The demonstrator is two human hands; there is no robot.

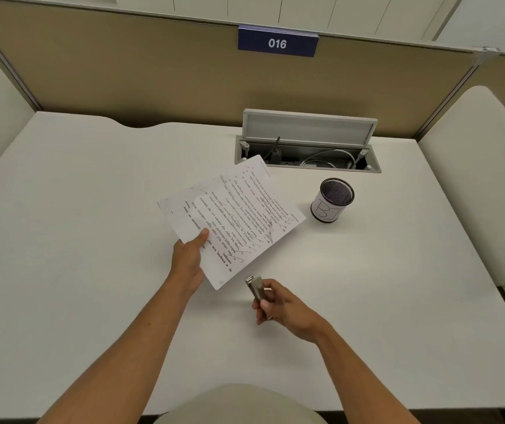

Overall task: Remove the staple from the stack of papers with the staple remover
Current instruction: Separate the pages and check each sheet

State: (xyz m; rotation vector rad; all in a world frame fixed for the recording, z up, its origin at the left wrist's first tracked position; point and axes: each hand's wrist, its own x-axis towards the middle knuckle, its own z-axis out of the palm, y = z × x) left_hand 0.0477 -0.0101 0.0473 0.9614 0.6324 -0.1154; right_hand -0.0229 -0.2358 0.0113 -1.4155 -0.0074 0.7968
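A stack of printed papers (235,218) lies slanted across the middle of the white desk (76,240), its near corner lifted a little. My left hand (188,261) grips the stack's near-left edge, thumb on top of the sheets. My right hand (281,304) holds a small metal staple remover (255,289) just to the right of the stack's near corner, its tip pointing up and away from me. The remover does not touch the paper. I cannot make out the staple.
A black mesh pen cup (332,200) with a white label stands right of the papers. Behind it an open cable hatch (307,148) with wires is set into the desk. Beige partition walls (153,81) close off the back and sides.
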